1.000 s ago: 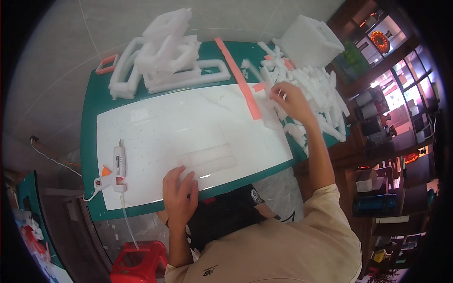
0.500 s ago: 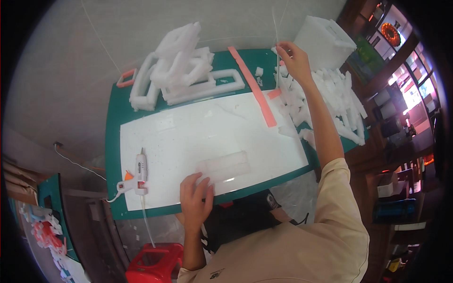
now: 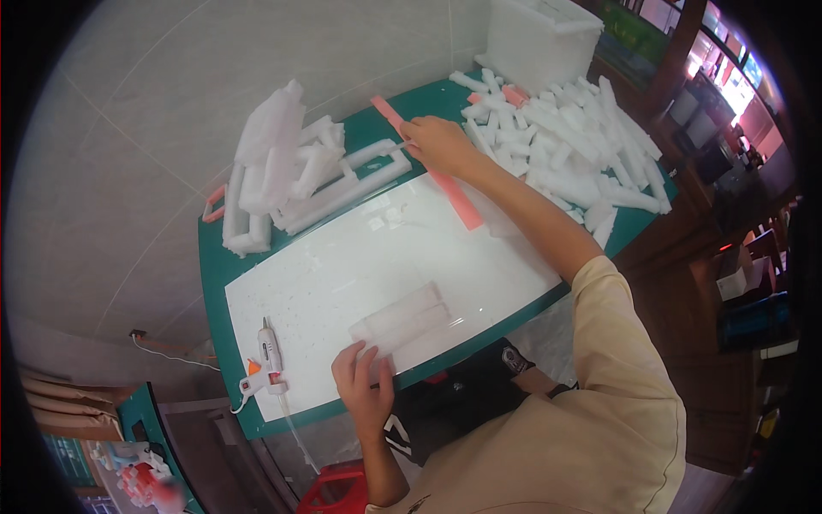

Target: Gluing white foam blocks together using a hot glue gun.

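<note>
My left hand (image 3: 364, 385) rests at the near edge of the white board (image 3: 300, 291), its slightly bent fingers apart. The fingertips lie at the near left corner of a flat pale foam piece (image 3: 401, 319). Farther off, my right hand (image 3: 441, 147) is over the pink foam strip (image 3: 462, 210), beside the stacked white foam frames. Its fingers pinch a thin pale stick (image 3: 400, 146); only a short end shows beyond the fingertips. A white glue gun (image 3: 270, 355) lies at the board's left, with a clear glue stick (image 3: 301, 441) trailing from its back.
White foam frames (image 3: 274, 171) pile up at the back left, near a small pink frame (image 3: 214, 204). Many foam scraps (image 3: 556, 154) cover the right end of the green table (image 3: 218, 300). A white foam box (image 3: 544, 47) stands behind them. A red stool (image 3: 338, 490) is below.
My right hand has moved left and nearer, from the scraps to above the pink strip, carrying the thin stick. My left hand stays by the foam piece. The whole view has turned.
</note>
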Action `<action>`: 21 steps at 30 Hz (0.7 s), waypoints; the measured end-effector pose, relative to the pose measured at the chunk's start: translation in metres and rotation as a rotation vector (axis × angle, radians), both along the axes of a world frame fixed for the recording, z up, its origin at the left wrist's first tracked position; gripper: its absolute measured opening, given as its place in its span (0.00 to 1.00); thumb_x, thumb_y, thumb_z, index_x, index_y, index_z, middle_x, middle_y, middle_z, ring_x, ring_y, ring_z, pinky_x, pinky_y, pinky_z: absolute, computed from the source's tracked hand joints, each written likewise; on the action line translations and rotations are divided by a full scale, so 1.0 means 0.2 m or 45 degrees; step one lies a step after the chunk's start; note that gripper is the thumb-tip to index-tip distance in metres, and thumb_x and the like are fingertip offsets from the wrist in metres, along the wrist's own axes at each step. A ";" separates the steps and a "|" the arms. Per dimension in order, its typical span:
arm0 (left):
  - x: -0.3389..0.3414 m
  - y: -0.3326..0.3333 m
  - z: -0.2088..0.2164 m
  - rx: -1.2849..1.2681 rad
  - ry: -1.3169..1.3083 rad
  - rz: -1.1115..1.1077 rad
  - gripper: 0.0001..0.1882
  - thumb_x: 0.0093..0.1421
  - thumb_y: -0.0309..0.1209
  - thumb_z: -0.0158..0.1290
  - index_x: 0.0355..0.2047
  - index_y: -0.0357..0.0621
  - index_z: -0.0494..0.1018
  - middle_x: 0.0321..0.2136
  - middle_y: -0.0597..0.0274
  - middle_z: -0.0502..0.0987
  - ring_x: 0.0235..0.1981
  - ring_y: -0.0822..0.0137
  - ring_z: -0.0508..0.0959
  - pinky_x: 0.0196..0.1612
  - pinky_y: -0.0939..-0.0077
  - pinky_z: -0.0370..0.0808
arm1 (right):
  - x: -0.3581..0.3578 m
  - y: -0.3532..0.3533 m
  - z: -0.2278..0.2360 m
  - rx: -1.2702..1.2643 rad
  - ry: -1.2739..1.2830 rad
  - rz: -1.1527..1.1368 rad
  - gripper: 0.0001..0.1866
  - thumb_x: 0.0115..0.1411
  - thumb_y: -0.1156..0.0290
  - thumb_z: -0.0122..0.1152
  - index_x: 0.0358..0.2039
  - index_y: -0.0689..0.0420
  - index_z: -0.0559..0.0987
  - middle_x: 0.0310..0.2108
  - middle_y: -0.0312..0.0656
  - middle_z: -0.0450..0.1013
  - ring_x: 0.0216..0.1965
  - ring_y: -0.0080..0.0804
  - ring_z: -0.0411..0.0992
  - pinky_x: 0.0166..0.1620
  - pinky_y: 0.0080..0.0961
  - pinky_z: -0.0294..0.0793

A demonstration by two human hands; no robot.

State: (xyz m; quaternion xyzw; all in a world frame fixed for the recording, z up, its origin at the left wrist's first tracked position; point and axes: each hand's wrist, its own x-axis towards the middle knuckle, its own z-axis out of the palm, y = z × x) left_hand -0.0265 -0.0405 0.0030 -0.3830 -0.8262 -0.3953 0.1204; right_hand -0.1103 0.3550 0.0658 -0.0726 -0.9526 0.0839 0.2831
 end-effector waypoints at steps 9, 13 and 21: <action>0.00 0.00 0.00 0.005 0.004 0.001 0.12 0.52 0.21 0.59 0.39 0.38 0.76 0.46 0.51 0.74 0.49 0.48 0.72 0.52 0.58 0.69 | -0.09 -0.11 0.03 -0.001 -0.129 -0.174 0.11 0.52 0.74 0.57 0.38 0.57 0.73 0.24 0.48 0.76 0.27 0.49 0.77 0.31 0.44 0.75; 0.00 -0.01 -0.01 0.011 0.012 0.006 0.12 0.52 0.21 0.59 0.39 0.38 0.76 0.46 0.51 0.75 0.49 0.48 0.72 0.52 0.58 0.69 | -0.13 -0.15 0.02 0.115 -0.079 -0.273 0.11 0.50 0.79 0.57 0.35 0.59 0.72 0.23 0.50 0.75 0.27 0.48 0.78 0.31 0.42 0.76; 0.00 -0.01 0.01 0.022 0.010 -0.003 0.12 0.53 0.21 0.58 0.40 0.38 0.76 0.46 0.51 0.75 0.49 0.48 0.73 0.52 0.57 0.69 | -0.22 -0.01 -0.13 -0.234 -0.133 -0.120 0.14 0.53 0.71 0.60 0.41 0.57 0.75 0.26 0.49 0.76 0.31 0.47 0.78 0.36 0.40 0.76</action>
